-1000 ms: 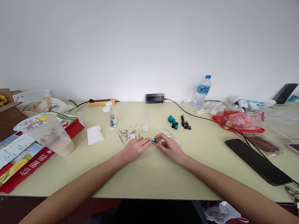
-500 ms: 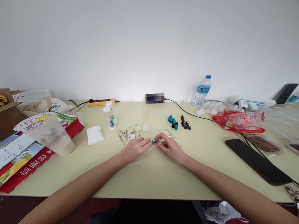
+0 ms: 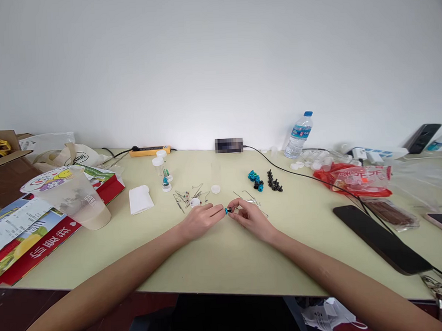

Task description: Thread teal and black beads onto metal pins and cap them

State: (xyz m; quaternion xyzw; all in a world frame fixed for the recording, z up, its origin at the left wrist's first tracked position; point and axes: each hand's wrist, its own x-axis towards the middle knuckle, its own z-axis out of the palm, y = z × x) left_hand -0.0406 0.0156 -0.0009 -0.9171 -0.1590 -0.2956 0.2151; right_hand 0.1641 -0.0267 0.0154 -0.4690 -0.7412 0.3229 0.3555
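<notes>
Between my two hands is a small blue-and-black piece (image 3: 228, 210), too small to name more exactly. The fingertips of my left hand (image 3: 203, 220) are pinched at its blue end. On the other side, thumb and forefinger of my right hand (image 3: 250, 219) close on the black end. Thin metal pins (image 3: 189, 198) lie scattered beyond my left hand, around a white round cap (image 3: 195, 202). More thin metal rods (image 3: 249, 198) lie just past my right hand. Farther off are a cluster of similar blue pieces (image 3: 257, 179) and a group of black pieces (image 3: 274, 181).
Clear tubes with white caps (image 3: 165, 181) stand behind folded white paper (image 3: 141, 200). A plastic cup (image 3: 84, 202) sits at left by a red box (image 3: 62, 238). To the right are a water bottle (image 3: 298, 135), a red bag (image 3: 351, 178), a black phone (image 3: 382, 238) and a cable (image 3: 299, 171).
The small piece has turned slightly between my fingertips. Both hands stay in nearly the same place, and the things on the table have not moved.
</notes>
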